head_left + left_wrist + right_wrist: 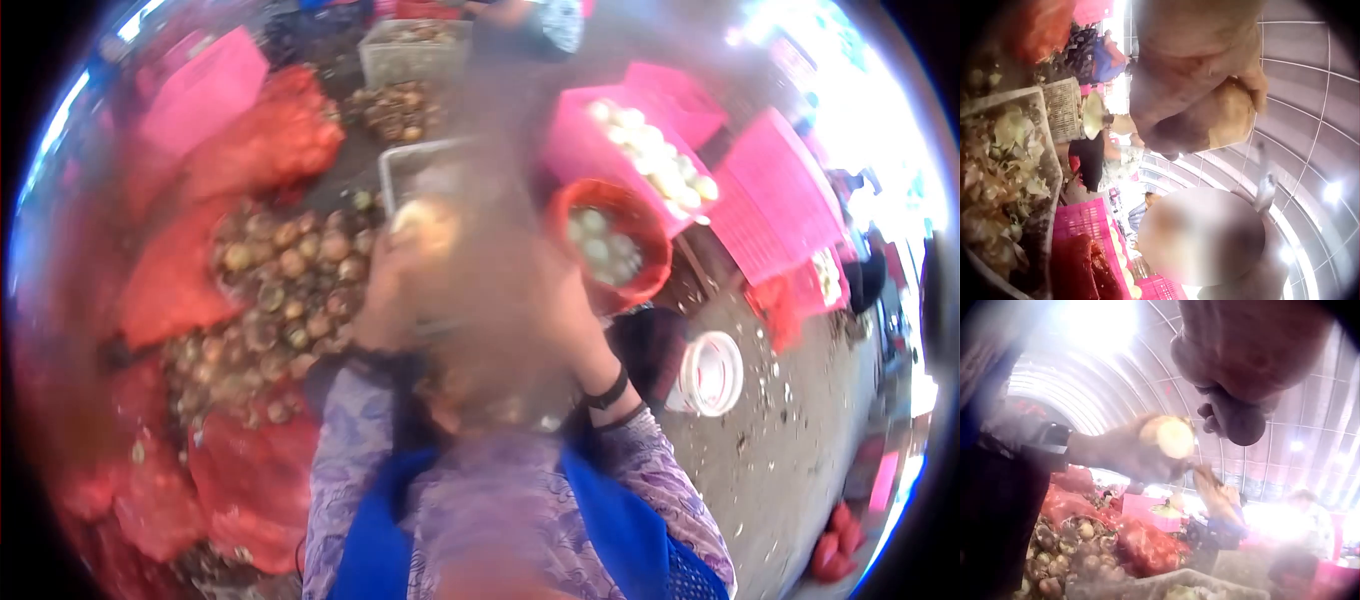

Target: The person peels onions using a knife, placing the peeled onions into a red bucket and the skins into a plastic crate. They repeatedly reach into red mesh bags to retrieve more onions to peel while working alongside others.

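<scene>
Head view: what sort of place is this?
Probably an onion-peeling shed: the left hand holds an onion, brown onions lie heaped beside red sacks, and pale ones lie in a pink crate.

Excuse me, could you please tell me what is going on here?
A person's left hand holds an onion with a pale face showing. The right hand is nearby, its fingers curled; whether it holds a tool is unclear. Brown onions lie heaped to the left, while pale onions sit in a red bucket and a pink crate to the right. A tray ahead holds skins.
</scene>
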`<state>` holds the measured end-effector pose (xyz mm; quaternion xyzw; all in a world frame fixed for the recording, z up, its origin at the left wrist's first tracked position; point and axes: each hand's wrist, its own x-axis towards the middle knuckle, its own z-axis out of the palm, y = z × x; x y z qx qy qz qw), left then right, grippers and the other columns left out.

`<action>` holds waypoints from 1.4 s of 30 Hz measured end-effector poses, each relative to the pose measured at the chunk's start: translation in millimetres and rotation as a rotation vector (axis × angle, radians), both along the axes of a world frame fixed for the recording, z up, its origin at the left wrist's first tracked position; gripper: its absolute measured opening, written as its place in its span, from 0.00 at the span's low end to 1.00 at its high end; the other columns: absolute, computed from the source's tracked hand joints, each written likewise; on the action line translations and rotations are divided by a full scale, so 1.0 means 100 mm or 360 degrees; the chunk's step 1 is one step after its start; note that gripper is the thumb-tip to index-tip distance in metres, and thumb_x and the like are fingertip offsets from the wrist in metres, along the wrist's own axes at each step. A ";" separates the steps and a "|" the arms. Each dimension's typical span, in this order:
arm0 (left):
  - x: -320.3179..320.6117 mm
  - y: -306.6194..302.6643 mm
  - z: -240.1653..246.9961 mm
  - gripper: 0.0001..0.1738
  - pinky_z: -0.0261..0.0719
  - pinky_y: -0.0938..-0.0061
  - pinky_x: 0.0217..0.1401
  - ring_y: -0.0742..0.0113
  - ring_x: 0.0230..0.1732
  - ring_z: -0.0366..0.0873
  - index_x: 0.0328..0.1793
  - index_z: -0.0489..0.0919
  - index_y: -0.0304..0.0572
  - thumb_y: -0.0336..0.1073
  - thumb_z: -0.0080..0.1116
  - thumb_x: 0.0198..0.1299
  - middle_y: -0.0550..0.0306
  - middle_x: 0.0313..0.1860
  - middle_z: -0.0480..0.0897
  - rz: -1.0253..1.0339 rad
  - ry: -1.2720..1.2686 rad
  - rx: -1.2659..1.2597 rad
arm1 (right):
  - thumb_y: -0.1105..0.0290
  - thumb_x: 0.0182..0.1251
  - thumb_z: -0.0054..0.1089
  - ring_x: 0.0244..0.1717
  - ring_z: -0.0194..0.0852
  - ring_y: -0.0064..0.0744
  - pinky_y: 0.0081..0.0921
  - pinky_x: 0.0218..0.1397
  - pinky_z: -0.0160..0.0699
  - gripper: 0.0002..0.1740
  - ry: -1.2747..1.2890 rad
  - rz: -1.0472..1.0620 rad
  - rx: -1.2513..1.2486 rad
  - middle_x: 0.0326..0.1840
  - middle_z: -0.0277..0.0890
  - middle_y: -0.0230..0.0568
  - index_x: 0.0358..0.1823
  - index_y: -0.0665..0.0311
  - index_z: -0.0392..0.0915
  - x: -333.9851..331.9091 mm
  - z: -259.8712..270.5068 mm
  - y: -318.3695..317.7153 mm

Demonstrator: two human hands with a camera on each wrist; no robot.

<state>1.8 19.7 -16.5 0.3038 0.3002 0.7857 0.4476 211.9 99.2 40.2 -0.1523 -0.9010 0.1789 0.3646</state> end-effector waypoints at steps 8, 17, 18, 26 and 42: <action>0.06 0.17 -0.24 0.40 0.81 0.63 0.62 0.62 0.60 0.81 0.72 0.71 0.31 0.45 0.71 0.58 0.51 0.62 0.81 -0.0289 -0.0240 0.0188 | 0.66 0.64 0.64 0.43 0.84 0.46 0.36 0.47 0.82 0.25 -0.0305 -0.0174 -0.0043 0.47 0.83 0.49 0.63 0.62 0.76 -0.27 -0.19 -0.08; 0.19 0.11 -0.05 0.36 0.83 0.65 0.58 0.64 0.56 0.82 0.72 0.71 0.33 0.45 0.68 0.62 0.54 0.57 0.83 -0.0316 -0.0394 0.0090 | 0.63 0.70 0.60 0.35 0.83 0.44 0.39 0.38 0.82 0.29 -0.0441 -0.0300 -0.0031 0.40 0.82 0.44 0.72 0.53 0.72 -0.37 -0.20 -0.03; 0.17 0.09 -0.05 0.36 0.82 0.65 0.60 0.64 0.56 0.82 0.72 0.70 0.33 0.44 0.66 0.63 0.55 0.58 0.83 -0.0469 -0.0363 0.0269 | 0.63 0.71 0.60 0.34 0.83 0.44 0.40 0.37 0.82 0.29 -0.0474 -0.0341 -0.0011 0.40 0.82 0.43 0.73 0.52 0.72 -0.38 -0.19 -0.03; 0.13 0.08 -0.19 0.37 0.78 0.62 0.68 0.61 0.62 0.80 0.72 0.70 0.32 0.45 0.67 0.62 0.54 0.62 0.81 -0.0245 -0.0195 -0.0051 | 0.61 0.73 0.59 0.32 0.84 0.46 0.42 0.33 0.82 0.30 -0.0184 -0.0377 -0.0010 0.42 0.84 0.44 0.75 0.48 0.71 -0.37 -0.23 0.08; 0.15 0.03 -0.03 0.47 0.83 0.63 0.62 0.61 0.58 0.82 0.77 0.67 0.28 0.31 0.70 0.48 0.50 0.60 0.81 -0.0045 0.0338 -0.0183 | 0.70 0.76 0.50 0.31 0.82 0.38 0.39 0.35 0.81 0.14 -0.0252 -0.0593 -0.0032 0.36 0.83 0.40 0.54 0.71 0.77 -0.39 -0.17 0.33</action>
